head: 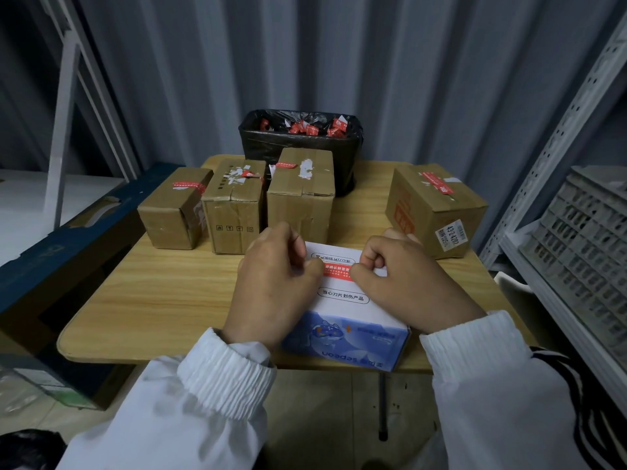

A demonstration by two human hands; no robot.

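Blue-white "sepeon" box, red sticker pinched by left hand, right hand

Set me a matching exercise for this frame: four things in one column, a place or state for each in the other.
Things:
1 white box
2 bin
3 red seal
4 labelled carton

Places or states:
a holds red scraps
b at the table's near edge
c at the table's right side, alone
d stuck on the white box's top

Pairs: 1b, 2a, 3d, 4c
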